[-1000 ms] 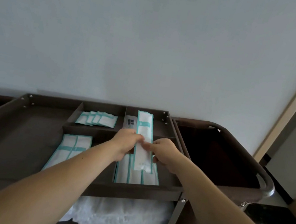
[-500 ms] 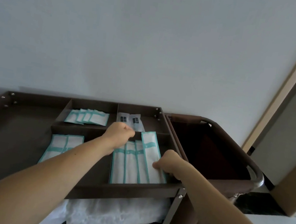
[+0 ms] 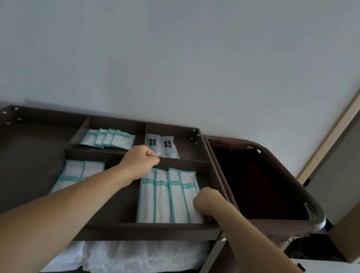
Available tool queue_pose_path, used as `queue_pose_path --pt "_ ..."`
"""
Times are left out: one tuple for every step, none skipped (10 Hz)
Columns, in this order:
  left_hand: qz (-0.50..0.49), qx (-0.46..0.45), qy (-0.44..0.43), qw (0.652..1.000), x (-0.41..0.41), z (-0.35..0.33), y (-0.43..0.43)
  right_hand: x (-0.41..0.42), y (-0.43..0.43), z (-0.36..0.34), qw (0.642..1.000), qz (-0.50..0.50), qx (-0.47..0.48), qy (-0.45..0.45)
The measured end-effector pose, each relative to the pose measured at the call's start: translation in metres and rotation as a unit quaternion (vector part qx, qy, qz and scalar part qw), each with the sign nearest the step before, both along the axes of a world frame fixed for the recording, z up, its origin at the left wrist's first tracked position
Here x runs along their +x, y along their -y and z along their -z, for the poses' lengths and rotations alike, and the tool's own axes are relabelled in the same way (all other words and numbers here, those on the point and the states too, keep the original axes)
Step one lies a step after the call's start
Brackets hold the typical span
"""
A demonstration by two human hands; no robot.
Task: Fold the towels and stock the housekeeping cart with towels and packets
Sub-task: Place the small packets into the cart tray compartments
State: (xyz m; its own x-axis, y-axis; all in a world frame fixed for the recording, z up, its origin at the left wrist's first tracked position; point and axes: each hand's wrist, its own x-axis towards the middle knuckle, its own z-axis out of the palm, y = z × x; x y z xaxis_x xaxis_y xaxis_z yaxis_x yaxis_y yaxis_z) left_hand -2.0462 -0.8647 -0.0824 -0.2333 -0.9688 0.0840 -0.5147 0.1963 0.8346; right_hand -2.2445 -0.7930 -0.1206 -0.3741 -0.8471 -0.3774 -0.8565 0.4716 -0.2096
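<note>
Packets lie in a row, cart front-right compartment. Right hand: fingers curl on their near corner. Left hand fisted at far end; grip unclear.

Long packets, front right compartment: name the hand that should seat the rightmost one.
Right. The right hand holds the near end of the rightmost packet in curled fingers. The left hand is a fist farther off, at the far end of the leftmost packet.

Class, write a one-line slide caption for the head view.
Left hand fisted, right hand gripping long packets in the cart tray; towels below.
</note>
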Motion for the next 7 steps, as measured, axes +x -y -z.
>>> queue_pose_path --pt "-0.010 0.001 -0.007 1.000 0.001 0.002 0.003 -0.001 0.002 -0.001 1.000 -0.004 -0.001 -0.009" --pt "-0.017 0.002 -0.007 1.000 0.003 0.004 0.004 -0.001 0.006 0.003 0.999 -0.019 -0.006 -0.037" --pt "-0.023 0.003 -0.002 1.000 0.006 0.007 0.004 0.002 0.007 0.008 0.997 -0.027 -0.011 -0.069" --pt "-0.036 0.005 0.009 0.999 0.010 0.009 0.004 0.000 0.008 0.012 0.995 -0.033 -0.023 -0.093" --pt "-0.048 -0.011 0.048 0.998 0.013 0.009 -0.001 0.001 0.007 0.013 0.992 -0.028 -0.067 -0.107" --pt "-0.050 -0.030 0.123 0.991 0.016 0.009 -0.010 0.005 0.004 0.017 0.987 -0.040 -0.095 -0.123" --pt "-0.056 -0.062 0.212 0.974 0.020 0.007 -0.026 0.009 -0.001 0.012 0.983 -0.079 -0.113 -0.122"
